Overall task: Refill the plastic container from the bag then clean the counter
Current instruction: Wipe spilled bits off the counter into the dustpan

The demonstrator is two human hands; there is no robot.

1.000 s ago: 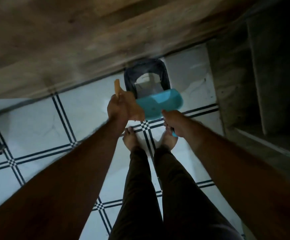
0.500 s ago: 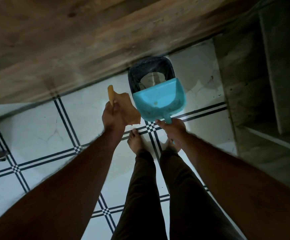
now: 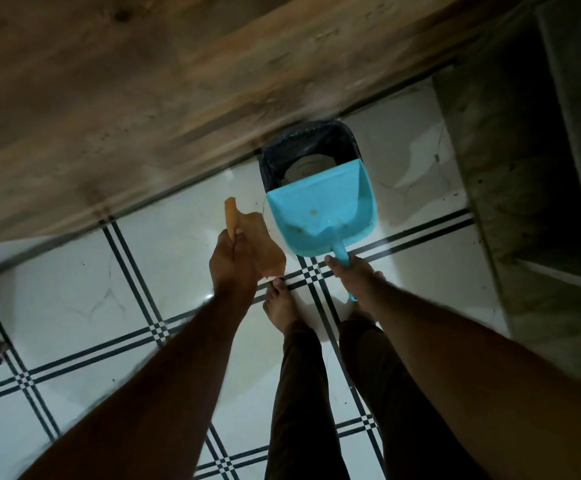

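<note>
My right hand (image 3: pixel 354 277) grips the handle of a turquoise dustpan (image 3: pixel 320 211). The pan is held over a dark bin (image 3: pixel 271 157) lined with a black bag, its front edge above the bin's opening. A few small brown crumbs lie in the pan. My left hand (image 3: pixel 231 261) is closed on an orange cloth (image 3: pixel 257 237) just left of the pan. Something pale lies inside the bin, partly hidden by the pan.
A wooden counter front (image 3: pixel 178 81) runs across the top, with the bin against its base. A dark grey shelf unit (image 3: pixel 541 168) stands at the right. The floor (image 3: pixel 74 271) is white tile with black lines. My bare feet (image 3: pixel 282 306) stand just behind the bin.
The dustpan has turned from edge-on to open face up and moved forward over the bin. Both hands have shifted slightly away from my body.
</note>
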